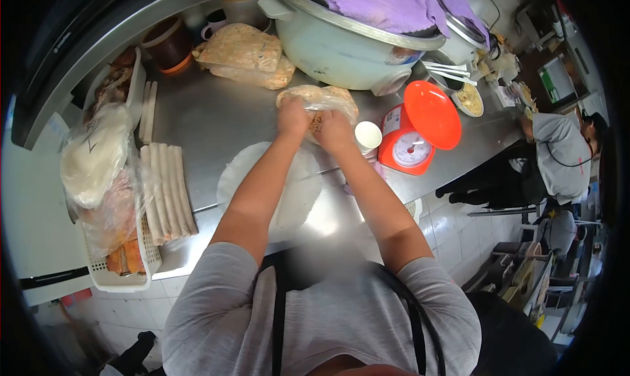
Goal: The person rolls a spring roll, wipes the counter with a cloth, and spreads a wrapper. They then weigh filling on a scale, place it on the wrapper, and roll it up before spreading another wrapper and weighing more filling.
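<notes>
A clear plastic bag of orange-brown minced filling (331, 99) lies on the steel table in front of me. My left hand (293, 118) is closed on the bag's left side, with its fingertips partly hidden. On the near right side, my right hand (333, 130) is closed on the plastic, and crumbly filling shows between the two hands. Thin round white wrapper sheets (246, 172) lie flat and overlapping below my forearms. Close to my right hand stands a small white cup (368, 135), beside a red kitchen scale (408, 149) with a round pan.
Long pale rolls (167, 189) lie in a row at the left, by a white basket (125, 281) with bagged food. More bagged filling (243, 51) sits behind. A large pot (348, 54) under a purple cloth stands at the back. A co-worker (558, 153) is at the right.
</notes>
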Action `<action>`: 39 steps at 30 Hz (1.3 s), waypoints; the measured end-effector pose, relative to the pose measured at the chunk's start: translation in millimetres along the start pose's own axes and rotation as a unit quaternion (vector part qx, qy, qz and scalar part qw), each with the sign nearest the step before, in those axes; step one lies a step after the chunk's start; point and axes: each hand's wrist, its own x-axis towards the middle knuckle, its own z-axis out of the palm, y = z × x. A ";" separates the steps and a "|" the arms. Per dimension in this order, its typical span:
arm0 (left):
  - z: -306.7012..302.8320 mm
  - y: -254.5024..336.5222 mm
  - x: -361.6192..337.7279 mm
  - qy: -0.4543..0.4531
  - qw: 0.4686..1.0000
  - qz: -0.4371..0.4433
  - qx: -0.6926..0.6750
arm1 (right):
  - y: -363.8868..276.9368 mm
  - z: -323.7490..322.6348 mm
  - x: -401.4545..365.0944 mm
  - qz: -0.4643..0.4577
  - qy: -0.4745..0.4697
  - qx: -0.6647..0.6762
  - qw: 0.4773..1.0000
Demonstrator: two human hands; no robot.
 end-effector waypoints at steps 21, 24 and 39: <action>-1.0 -51.7 7.8 -0.136 0.935 -0.072 -0.320 | -19.7 -1.4 9.2 0.015 -0.204 -0.126 0.971; -21.2 -39.6 -2.1 -0.170 0.925 -0.056 -0.334 | -21.8 -5.0 10.9 0.012 -0.231 -0.097 0.968; -85.0 46.8 -39.1 -0.226 0.788 -0.132 -0.557 | 9.2 -103.1 -20.4 0.037 -0.040 0.716 0.696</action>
